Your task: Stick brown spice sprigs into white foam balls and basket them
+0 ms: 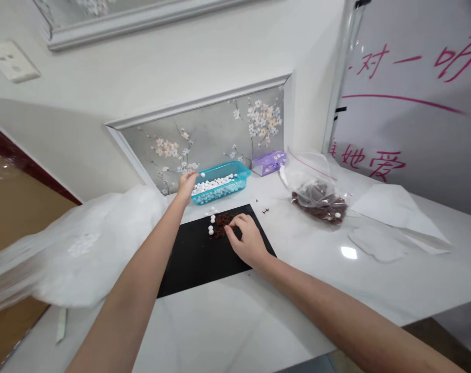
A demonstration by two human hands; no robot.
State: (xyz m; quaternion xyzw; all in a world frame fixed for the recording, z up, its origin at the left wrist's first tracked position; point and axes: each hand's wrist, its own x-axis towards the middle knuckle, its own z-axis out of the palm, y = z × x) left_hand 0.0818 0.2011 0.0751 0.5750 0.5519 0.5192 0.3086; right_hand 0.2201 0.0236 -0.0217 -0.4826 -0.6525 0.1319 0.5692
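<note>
My left hand (187, 186) is at the left end of a turquoise plastic basket (241, 182), its fingertips pinched at a small white foam ball (202, 175). Many more white balls (215, 185) fill the basket. Over a black mat (200, 264), my right hand (246, 237) has thumb and forefinger pinched together beside a pile of dark reddish-brown bits (222, 223) that look like cloves. Whatever is between those fingers is too small to make out. Several loose white balls (212, 219) lie along the pile's left side, on the mat and just beyond its far edge.
A clear zip bag (318, 202) of the same brown bits lies to the right, near white paper (406, 212). A purple packet (269, 163) stands against the wall. At left is a big translucent bag (103, 248). A few stray bits (265, 211) lie on the white table (204, 331).
</note>
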